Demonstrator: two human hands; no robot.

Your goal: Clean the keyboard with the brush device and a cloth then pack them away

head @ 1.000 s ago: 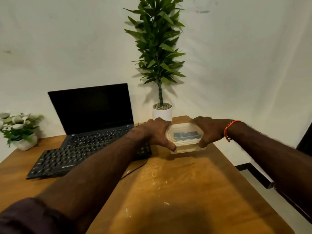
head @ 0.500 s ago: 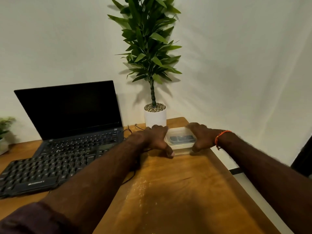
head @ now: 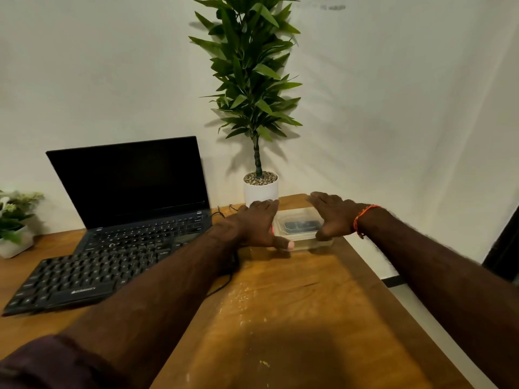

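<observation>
One second ago both hands held the clear rectangular plastic container [head: 300,230] lifted a little above the brown wooden table [head: 280,318]. Half a second ago they had lowered it near the far right corner of the table. Now the container rests there, at about 1 o'clock from the centre of the view, just in front of the white pot of the tall green plant [head: 260,189].

The fingers have opened. The left hand [head: 259,223] lies at the 9 o'clock side of the container with straight fingers, and its thumb touches the near left corner. The right hand [head: 332,217], with an orange thread on the wrist, is spread at the 3 o'clock side; its fingers are straight and the thumb is at the near right edge. Neither hand grips the container.

Inside it a dark flat object [head: 302,226] is visible. I judge it is the brush device, but I cannot tell this for sure, and I cannot see the cloth. The packing seems to be at its end; probably only the withdrawal of the hands remains.

The black external keyboard [head: 78,279] lies at 9 o'clock, in front of the open black laptop [head: 132,189]. It has a small white logo on its front edge, too blurred to read.
</observation>
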